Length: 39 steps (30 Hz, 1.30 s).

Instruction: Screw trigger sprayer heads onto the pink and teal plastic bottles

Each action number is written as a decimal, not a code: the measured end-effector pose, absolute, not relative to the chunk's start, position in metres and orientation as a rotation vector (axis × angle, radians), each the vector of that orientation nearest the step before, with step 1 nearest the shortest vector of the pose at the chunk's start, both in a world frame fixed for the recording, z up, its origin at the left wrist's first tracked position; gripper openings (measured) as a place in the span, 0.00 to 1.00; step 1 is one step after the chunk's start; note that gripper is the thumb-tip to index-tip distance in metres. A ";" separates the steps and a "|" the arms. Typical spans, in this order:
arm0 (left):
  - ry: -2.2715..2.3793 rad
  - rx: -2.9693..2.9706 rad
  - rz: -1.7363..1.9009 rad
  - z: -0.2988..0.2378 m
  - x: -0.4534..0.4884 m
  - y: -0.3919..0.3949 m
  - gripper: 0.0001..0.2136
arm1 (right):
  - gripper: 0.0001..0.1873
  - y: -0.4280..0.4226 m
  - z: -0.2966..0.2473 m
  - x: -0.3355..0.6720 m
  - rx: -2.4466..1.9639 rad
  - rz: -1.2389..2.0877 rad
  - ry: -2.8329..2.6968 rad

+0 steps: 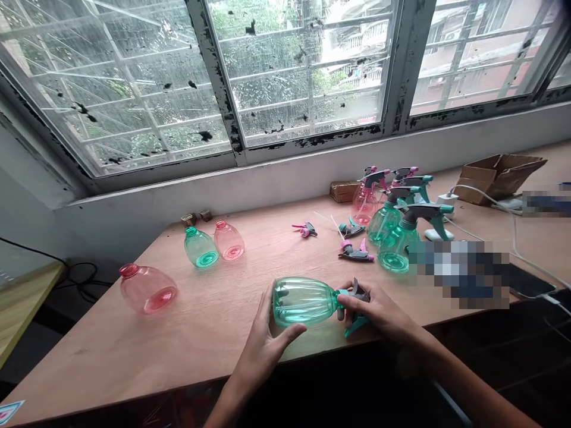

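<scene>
My left hand (pixel 267 337) is cupping the rounded base of a green bottle (pixel 306 302), thumb and fingers spreading wide around it, and my right hand (pixel 381 309) is gripping the grey-and-teal spray head (pixel 358 289) at its neck. The bottle is lying level between my hands, its neck pointing to my right, above the front edge of the wooden table (pixel 111 351); I cannot tell whether it is touching the wood. Beyond it, a pink spray head (pixel 306 230), a grey-and-teal nozzle (pixel 351 229) and a pink-and-grey nozzle (pixel 355 253) are lying loose. Off to my left, a large red bottle (pixel 149 290) is standing without a head, and farther back a headless green one (pixel 200 246) is standing just beside a headless red one (pixel 229 241). To my right, several bottles with heads fitted are clustering, a green sprayer (pixel 396 248) standing nearest me, with a cardboard box (pixel 479 178) sitting farther back
</scene>
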<state>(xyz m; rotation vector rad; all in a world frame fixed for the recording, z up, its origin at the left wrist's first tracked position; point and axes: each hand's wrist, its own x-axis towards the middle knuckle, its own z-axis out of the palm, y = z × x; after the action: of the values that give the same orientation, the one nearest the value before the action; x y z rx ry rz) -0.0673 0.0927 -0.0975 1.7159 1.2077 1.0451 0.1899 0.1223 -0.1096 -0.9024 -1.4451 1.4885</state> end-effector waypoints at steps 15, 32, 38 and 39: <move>1.207 1.789 1.088 -0.098 -0.065 0.086 0.47 | 0.16 0.122 -0.112 0.190 -0.887 1.474 -1.415; 1.120 2.065 1.314 -0.098 -0.071 0.073 0.45 | 0.18 0.107 -0.098 0.187 -0.836 1.800 -1.263; 1.174 1.952 1.474 -0.096 -0.078 0.076 0.45 | 0.18 0.112 -0.079 0.191 -0.732 1.755 -1.367; 1.208 1.951 1.456 -0.095 -0.081 0.078 0.45 | 0.17 0.115 -0.071 0.192 -0.716 1.676 -1.426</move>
<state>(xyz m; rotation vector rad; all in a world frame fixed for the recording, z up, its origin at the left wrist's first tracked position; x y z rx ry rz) -0.0807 0.0784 -0.0948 1.9509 1.2083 1.4563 0.1920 0.1153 -0.0707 -0.7162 -1.4255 1.6761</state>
